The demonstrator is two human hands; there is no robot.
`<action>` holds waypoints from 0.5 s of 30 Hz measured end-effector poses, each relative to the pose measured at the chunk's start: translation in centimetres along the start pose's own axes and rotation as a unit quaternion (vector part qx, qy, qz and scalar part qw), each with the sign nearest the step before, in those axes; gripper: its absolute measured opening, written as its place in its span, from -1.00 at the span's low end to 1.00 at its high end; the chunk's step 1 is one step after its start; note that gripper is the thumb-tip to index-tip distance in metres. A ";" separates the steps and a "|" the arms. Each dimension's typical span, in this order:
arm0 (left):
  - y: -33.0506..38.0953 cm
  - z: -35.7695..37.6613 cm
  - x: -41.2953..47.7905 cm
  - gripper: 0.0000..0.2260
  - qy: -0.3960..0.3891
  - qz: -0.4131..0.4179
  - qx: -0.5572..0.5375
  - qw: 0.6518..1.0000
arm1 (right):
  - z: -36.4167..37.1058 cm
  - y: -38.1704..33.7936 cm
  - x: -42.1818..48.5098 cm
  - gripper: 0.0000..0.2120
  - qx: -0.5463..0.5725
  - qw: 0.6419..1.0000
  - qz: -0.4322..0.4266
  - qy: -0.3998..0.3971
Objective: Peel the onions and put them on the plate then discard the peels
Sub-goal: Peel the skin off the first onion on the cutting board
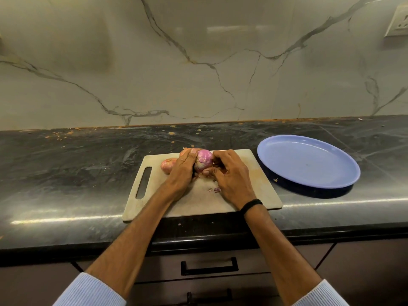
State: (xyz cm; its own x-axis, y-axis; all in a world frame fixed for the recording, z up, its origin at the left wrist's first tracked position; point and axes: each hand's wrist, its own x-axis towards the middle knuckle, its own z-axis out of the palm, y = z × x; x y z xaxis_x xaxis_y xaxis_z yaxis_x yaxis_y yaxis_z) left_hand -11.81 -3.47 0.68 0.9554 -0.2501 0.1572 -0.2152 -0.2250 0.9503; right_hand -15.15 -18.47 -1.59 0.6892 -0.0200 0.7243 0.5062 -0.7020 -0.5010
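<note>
A partly peeled purple onion (203,160) is held above the far part of the grey cutting board (260,191). My left hand (182,171) grips its left side, thumb on top. My right hand (229,175) curls its fingers round the onion's right side and pinches at its skin. Two unpeeled onions lie behind my left hand: one onion (167,165) at the left and another onion (185,152) mostly hidden by the fingers. Small bits of peel (215,190) lie on the board near my right hand. The blue plate (309,161) stands to the right of the board with no onions on it.
The board lies near the front edge of a dark stone counter (77,164). A marble wall rises behind it, with a socket (398,21) at the upper right. Drawers with a black handle (209,266) are below the counter.
</note>
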 end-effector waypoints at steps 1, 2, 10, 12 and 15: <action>0.4 0.1 -0.3 -0.59 -0.001 0.003 0.003 1.000 | 0.0 0.0 0.0 -0.72 0.000 1.000 -0.001 0.001; 0.6 0.1 -0.5 -0.59 -0.001 0.004 0.002 1.000 | 0.0 0.0 0.0 -0.73 0.000 1.000 -0.002 0.002; 0.8 0.3 -0.5 -0.74 0.001 -0.021 0.004 1.000 | 0.1 -0.2 0.0 -0.72 0.012 1.000 0.011 0.000; 0.6 0.2 -0.3 -0.69 -0.005 -0.026 0.005 1.000 | 0.1 -0.3 -0.1 -0.71 0.008 1.000 0.009 -0.003; 0.6 0.2 -0.5 -0.64 -0.001 -0.024 0.010 1.000 | 0.0 -0.3 -0.1 -0.73 -0.008 1.000 0.002 -0.008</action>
State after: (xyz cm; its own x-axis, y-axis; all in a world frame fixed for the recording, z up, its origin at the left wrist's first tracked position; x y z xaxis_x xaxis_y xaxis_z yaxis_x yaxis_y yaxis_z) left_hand -12.47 -3.67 1.15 0.9643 -0.2404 0.1109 -0.1731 -0.2553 0.9512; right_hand -15.34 -18.22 -1.49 0.6997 -0.0119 0.7144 0.4945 -0.7135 -0.4963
